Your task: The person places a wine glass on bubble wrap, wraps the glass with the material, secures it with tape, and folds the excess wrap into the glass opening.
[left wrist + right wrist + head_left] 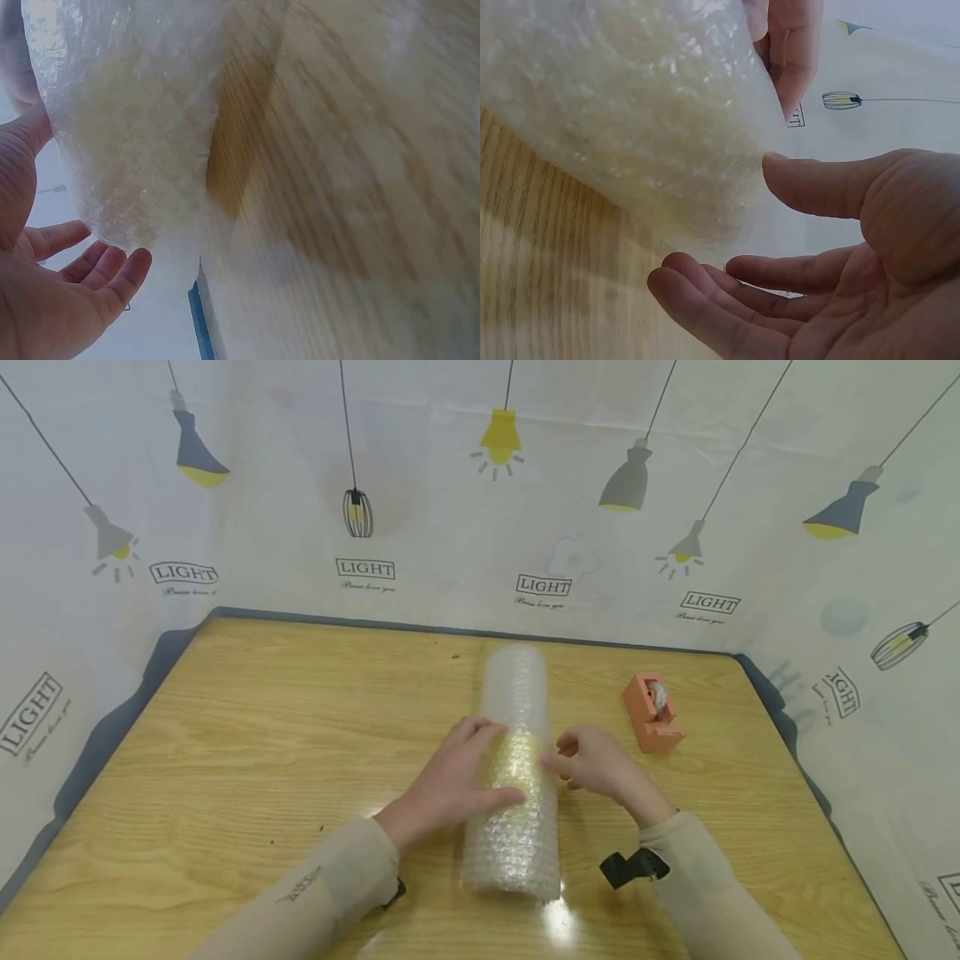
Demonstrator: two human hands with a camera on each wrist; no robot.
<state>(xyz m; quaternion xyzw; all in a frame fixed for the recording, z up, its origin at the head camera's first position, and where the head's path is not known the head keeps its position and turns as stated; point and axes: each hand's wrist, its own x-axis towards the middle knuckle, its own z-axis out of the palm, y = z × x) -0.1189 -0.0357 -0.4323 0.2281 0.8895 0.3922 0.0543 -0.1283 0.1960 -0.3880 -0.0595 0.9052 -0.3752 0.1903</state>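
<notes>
A long roll of clear bubble wrap [517, 852] lies on the wooden table, pointing away from me. Something yellowish shows through its middle, blurred by the layers. My left hand [450, 777] holds the roll from the left, thumb across its top and fingers along its far left side. In the left wrist view the roll [142, 135] fills the upper left, close to the fingers. My right hand [596, 764] is at the roll's right side, thumb tip touching the wrap. The right wrist view shows this hand [832, 262] with its fingers loosely extended beside the roll's lower edge.
An orange tape dispenser [651, 714] with a tape roll in it stands right of the bubble wrap, beyond my right hand. A pale wall covering [450, 552] printed with hanging lamps borders the table [300, 710] at the back and sides.
</notes>
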